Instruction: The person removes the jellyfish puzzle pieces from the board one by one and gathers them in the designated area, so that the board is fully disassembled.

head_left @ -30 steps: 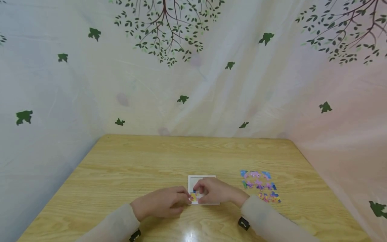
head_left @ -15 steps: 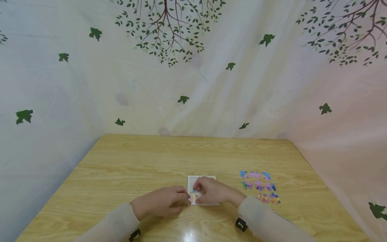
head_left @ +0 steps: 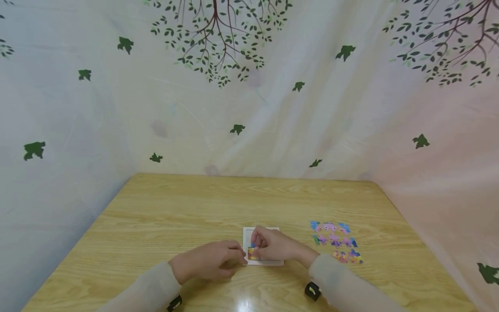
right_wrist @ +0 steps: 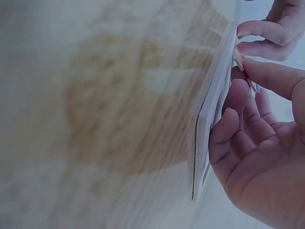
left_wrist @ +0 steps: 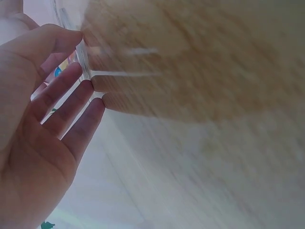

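A small white puzzle tray point(head_left: 246, 237) lies on the table between the hands. Yellow and blue jigsaw pieces point(head_left: 252, 254) show at its near left corner. My right hand point(head_left: 277, 245) is over the tray, pinching a puzzle piece point(right_wrist: 238, 59) between thumb and fingers; its own fingers partly cover that piece. Beside the tray's left edge is my left hand point(head_left: 212, 260), its fingertips right at the rim. In the left wrist view the left hand point(left_wrist: 52, 95) has fairly straight fingers, with the fingertips down at the table surface.
To the right of the tray lie rows of loose puzzle pieces point(head_left: 334, 236), pink, blue and yellow. The wooden table point(head_left: 175, 208) runs back to a hanging cloth point(head_left: 195, 130) printed with leaves. Each wrist wears a black strap device point(head_left: 312, 291).
The right index finger and thumb have shifted slightly over the near left corner of the tray. The left hand stays nearly still at the rim; the loose pieces lie as before.
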`<state>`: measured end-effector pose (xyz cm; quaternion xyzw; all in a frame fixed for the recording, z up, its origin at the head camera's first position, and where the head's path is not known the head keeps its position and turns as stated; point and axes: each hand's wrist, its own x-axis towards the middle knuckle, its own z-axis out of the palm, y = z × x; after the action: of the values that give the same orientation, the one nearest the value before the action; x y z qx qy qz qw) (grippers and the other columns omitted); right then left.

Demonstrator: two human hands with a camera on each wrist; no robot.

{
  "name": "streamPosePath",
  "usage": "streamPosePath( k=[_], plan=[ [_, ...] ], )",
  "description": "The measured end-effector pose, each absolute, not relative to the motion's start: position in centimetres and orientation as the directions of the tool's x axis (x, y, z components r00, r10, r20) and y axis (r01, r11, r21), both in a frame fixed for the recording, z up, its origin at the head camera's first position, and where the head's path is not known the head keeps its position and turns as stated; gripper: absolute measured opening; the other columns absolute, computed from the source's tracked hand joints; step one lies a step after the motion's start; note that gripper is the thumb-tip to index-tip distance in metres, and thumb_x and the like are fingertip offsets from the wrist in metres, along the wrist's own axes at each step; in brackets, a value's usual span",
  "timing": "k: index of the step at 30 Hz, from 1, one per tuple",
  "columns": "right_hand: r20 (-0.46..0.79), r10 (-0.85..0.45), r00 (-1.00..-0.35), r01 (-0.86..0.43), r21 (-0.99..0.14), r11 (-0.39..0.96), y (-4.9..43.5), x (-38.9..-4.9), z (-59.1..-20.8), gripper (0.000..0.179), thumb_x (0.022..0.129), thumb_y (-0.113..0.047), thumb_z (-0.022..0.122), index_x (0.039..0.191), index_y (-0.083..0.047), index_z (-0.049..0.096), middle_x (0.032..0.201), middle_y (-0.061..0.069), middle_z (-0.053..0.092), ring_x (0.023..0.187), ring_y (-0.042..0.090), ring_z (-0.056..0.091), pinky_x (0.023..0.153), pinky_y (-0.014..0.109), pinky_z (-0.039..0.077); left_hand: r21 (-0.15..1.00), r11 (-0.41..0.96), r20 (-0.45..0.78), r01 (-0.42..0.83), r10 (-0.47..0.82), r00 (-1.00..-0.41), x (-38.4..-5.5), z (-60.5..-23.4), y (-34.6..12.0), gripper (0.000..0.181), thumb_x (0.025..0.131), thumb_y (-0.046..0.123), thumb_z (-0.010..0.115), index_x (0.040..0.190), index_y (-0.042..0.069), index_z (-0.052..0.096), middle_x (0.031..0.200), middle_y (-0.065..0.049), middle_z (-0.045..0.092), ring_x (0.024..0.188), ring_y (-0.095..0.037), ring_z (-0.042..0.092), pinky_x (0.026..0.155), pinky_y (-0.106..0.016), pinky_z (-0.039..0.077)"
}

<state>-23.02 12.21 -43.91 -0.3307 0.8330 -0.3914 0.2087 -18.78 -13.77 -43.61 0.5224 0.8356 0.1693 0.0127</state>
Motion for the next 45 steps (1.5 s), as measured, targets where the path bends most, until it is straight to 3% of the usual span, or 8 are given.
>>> streamPosePath(
  k=[5, 11, 17, 25, 32, 38, 45],
  plan=[
    [-0.090, -0.718, -0.691, -0.383, -0.796, 0.469, 13.3, -23.3, -43.8, 0.020, 0.100, -0.015, 0.069, 0.117, -0.012, 0.060, 0.094, -0.001, 0.065, 0.082, 0.011, 0.062, 0.071, 0.025, 0.051, 0.296, 0.424, 0.125, 0.856, 0.871, -0.475, -18.8, -43.7, -13.8, 0.028, 0.094, 0.010, 0.073, 0.121, 0.013, 0.072, 0.124, 0.001, 0.064, 0.113, -0.007, 0.061, 0.100, -0.024, 0.051],
    [-0.079, -0.710, -0.700, -0.408, -0.771, 0.488, 15.5, -23.5, -43.7, 0.013, 0.099, -0.017, 0.070, 0.112, -0.015, 0.065, 0.091, -0.003, 0.064, 0.078, 0.010, 0.062, 0.066, 0.024, 0.051, 0.303, 0.447, 0.097, 0.842, 0.864, -0.494, -18.9, -43.7, -13.7, 0.027, 0.094, 0.012, 0.074, 0.121, 0.014, 0.073, 0.123, 0.002, 0.064, 0.113, -0.006, 0.060, 0.101, -0.023, 0.050],
    [-0.065, -0.721, -0.690, -0.415, -0.781, 0.467, 18.9, -23.6, -43.1, 0.013, 0.101, -0.018, 0.068, 0.113, -0.012, 0.065, 0.087, 0.000, 0.064, 0.070, 0.008, 0.056, 0.061, 0.023, 0.047, 0.285, 0.448, 0.096, 0.847, 0.866, -0.490, -19.0, -43.5, -13.7, 0.026, 0.094, 0.012, 0.074, 0.120, 0.016, 0.073, 0.123, 0.003, 0.064, 0.112, -0.006, 0.060, 0.100, -0.023, 0.050],
    [-0.097, -0.730, -0.677, -0.412, -0.772, 0.485, 24.1, -23.3, -42.8, 0.013, 0.103, -0.017, 0.064, 0.113, -0.011, 0.061, 0.088, -0.001, 0.064, 0.073, 0.007, 0.058, 0.065, 0.024, 0.051, 0.261, 0.426, 0.127, 0.866, 0.874, -0.468, -18.9, -43.4, -13.7, 0.026, 0.094, 0.011, 0.073, 0.120, 0.015, 0.073, 0.122, 0.002, 0.064, 0.113, -0.008, 0.061, 0.101, -0.023, 0.050],
    [-0.074, -0.730, -0.679, -0.410, -0.787, 0.460, 27.9, -22.9, -42.6, 0.010, 0.103, -0.010, 0.062, 0.111, -0.007, 0.059, 0.084, 0.000, 0.062, 0.060, 0.003, 0.054, 0.049, 0.020, 0.047, 0.263, 0.427, 0.125, 0.865, 0.874, -0.469, -18.8, -43.5, -13.7, 0.026, 0.094, 0.011, 0.073, 0.120, 0.015, 0.073, 0.121, 0.003, 0.065, 0.112, -0.007, 0.061, 0.100, -0.022, 0.050],
    [-0.057, -0.742, -0.668, -0.396, -0.816, 0.420, 29.8, -22.7, -42.8, 0.008, 0.104, -0.005, 0.059, 0.111, -0.001, 0.056, 0.085, 0.003, 0.062, 0.067, 0.002, 0.052, 0.055, 0.021, 0.047, 0.263, 0.418, 0.135, 0.870, 0.877, -0.462, -18.9, -43.6, -13.7, 0.025, 0.094, 0.011, 0.072, 0.119, 0.014, 0.073, 0.120, 0.002, 0.065, 0.112, -0.008, 0.062, 0.100, -0.023, 0.051],
    [-0.045, -0.719, -0.694, -0.411, -0.795, 0.446, 30.0, -22.4, -43.5, 0.011, 0.099, -0.003, 0.064, 0.108, -0.001, 0.058, 0.083, -0.003, 0.061, 0.068, 0.001, 0.050, 0.056, 0.020, 0.044, 0.302, 0.456, 0.094, 0.838, 0.860, -0.502, -18.9, -43.7, -13.6, 0.024, 0.096, 0.013, 0.072, 0.119, 0.016, 0.073, 0.122, 0.004, 0.064, 0.114, -0.006, 0.060, 0.102, -0.024, 0.050]
  ],
)
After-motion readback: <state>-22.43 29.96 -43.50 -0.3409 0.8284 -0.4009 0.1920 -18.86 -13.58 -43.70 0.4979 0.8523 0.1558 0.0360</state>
